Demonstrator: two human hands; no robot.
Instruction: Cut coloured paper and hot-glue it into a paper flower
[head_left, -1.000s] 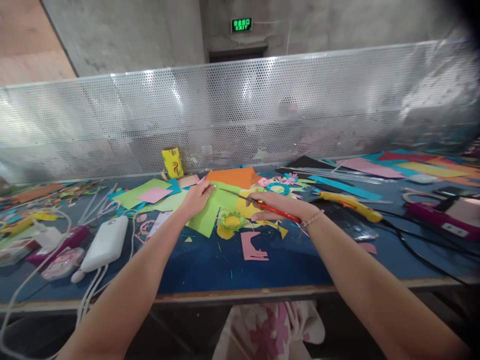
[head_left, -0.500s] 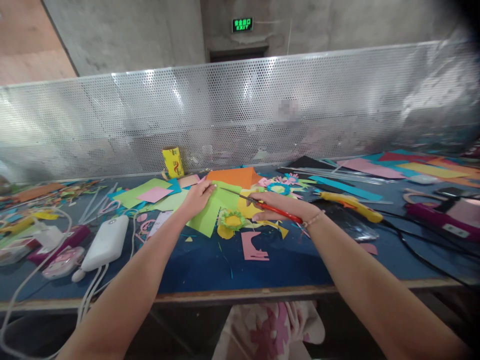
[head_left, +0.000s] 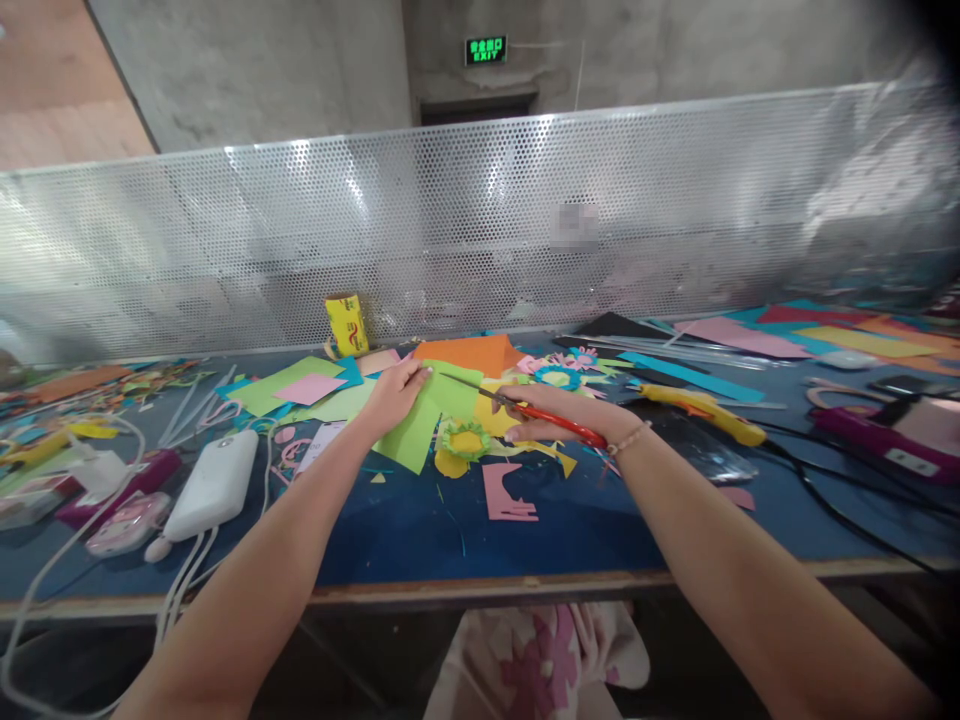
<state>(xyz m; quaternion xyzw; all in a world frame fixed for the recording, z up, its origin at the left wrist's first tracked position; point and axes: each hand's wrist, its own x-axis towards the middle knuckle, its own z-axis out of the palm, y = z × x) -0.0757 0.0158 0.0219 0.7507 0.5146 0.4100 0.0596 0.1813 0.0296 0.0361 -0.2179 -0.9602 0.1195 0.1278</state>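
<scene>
Between its thumb and fingers my left hand [head_left: 397, 395] pinches a light green sheet of paper [head_left: 411, 435] over the middle of the table. My right hand [head_left: 551, 410] is closed round a pair of red-handled scissors [head_left: 559, 418]. Their dark blades point left and lie against the upper part of the green paper. Just below the blades is a ring of fringed green paper with a yellow middle [head_left: 465, 440]. Yellow paper pieces [head_left: 551, 452] lie under and beside my right hand. A cut pink paper scrap [head_left: 506, 493] rests nearer the table's front edge.
On the left are a white power bank [head_left: 214, 487] with cables and a purple power strip [head_left: 161, 470]. A yellow glue gun [head_left: 705, 412] lies right of my right hand. Orange paper [head_left: 472, 354] and a yellow packet [head_left: 346, 325] are behind, before a perforated metal screen [head_left: 450, 230].
Almost nothing differs. Both hands keep their grips, and the scissors and green paper have barely shifted.
</scene>
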